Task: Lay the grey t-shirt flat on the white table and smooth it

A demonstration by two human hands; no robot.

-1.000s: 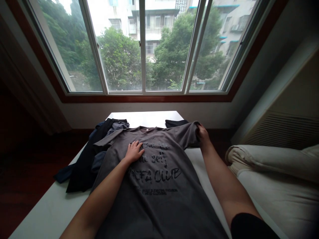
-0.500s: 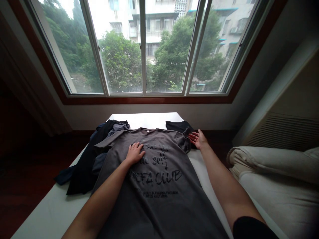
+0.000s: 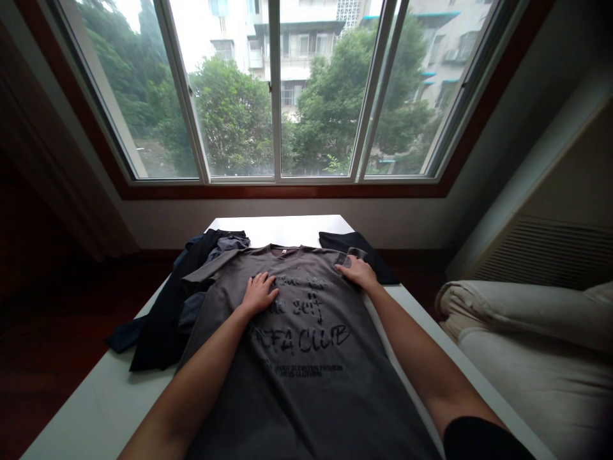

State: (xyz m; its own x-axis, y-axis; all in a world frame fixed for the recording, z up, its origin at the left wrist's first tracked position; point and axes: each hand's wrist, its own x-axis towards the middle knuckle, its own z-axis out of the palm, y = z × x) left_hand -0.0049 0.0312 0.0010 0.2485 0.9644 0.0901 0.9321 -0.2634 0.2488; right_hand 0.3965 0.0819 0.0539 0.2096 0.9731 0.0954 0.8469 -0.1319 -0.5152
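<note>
So there's a big window [image 3: 276, 89] right behind a white table [image 3: 90, 409], and from the head view a dark grey printed T-shirt [image 3: 306, 409] lies along the middle, collar toward the far edge. Left hand [image 3: 260, 294] is open, fingers spread flat on the chest. Right hand [image 3: 357, 271] is palm-down by the bunched right sleeve [image 3: 358, 253]; can't tell if it's pinching cloth. Dark clothes [image 3: 163, 319] heap along the left edge, black fabric [image 3: 377, 263] near the far right corner.
</note>
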